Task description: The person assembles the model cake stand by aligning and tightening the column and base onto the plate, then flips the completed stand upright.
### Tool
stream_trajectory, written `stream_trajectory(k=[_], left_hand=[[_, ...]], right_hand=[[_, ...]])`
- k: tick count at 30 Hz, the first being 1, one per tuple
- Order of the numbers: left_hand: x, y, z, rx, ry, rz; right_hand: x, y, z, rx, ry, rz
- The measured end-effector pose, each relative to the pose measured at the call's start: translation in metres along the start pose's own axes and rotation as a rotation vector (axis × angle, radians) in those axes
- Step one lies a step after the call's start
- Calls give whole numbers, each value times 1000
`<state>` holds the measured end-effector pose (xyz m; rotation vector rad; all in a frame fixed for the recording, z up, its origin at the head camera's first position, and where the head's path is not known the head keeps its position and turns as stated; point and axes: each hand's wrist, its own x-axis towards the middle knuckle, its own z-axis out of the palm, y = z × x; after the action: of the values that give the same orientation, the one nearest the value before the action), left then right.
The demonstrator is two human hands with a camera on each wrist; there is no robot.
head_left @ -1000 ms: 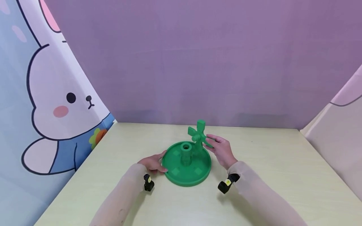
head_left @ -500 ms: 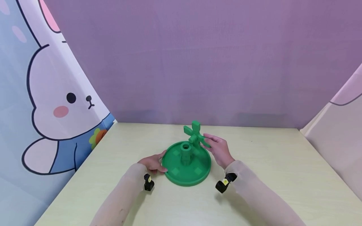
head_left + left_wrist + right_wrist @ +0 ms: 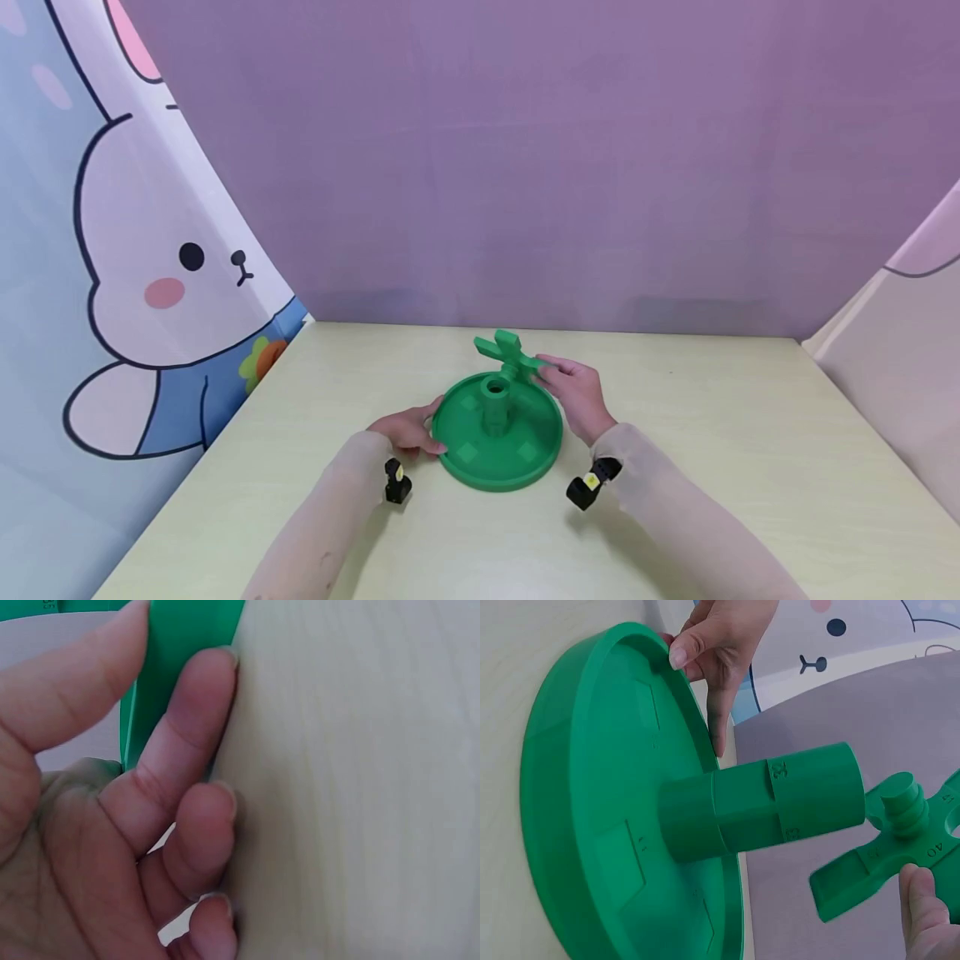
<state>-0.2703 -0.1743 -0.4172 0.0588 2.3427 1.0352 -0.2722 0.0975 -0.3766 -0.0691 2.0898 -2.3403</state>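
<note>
A green round base (image 3: 468,477) with a raised rim lies flat on the table, a hollow upright column (image 3: 496,410) at its middle. My left hand (image 3: 408,431) grips the rim at its left side, thumb on the edge and fingers around the outside. My right hand (image 3: 576,393) pinches one arm of a green star-shaped piece (image 3: 507,343) behind and just above the column. In the right wrist view, a short ribbed peg (image 3: 904,799) stands out from the star-shaped piece's centre, apart from the column's open end. Numbers are marked on both parts.
The pale wooden table (image 3: 712,450) extends to both sides. A purple cloth (image 3: 540,167) hangs behind it, and a rabbit-print cloth (image 3: 150,250) stands at the left. Each wrist wears a small black camera.
My right hand has moved left with the star-shaped piece, which has tilted from upright towards flat and now hangs closer to the column. My left hand stays on the rim.
</note>
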Motion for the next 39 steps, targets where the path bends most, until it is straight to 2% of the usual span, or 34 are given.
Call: stream_trajectory(k=[5,12,24,39], left_hand=[[1,0,2,-4,-10,-12],[2,3,1,43,-13,-8],[1,2,-2,35,-15,-6],[0,1,-2,29,-12,0]], right_hand=[[1,4,4,-137,35,-80],[-1,9,6,-325,20,-232],[-3,13,7,-510,-120,-559],[-5,18,6,-651,-174,-768]])
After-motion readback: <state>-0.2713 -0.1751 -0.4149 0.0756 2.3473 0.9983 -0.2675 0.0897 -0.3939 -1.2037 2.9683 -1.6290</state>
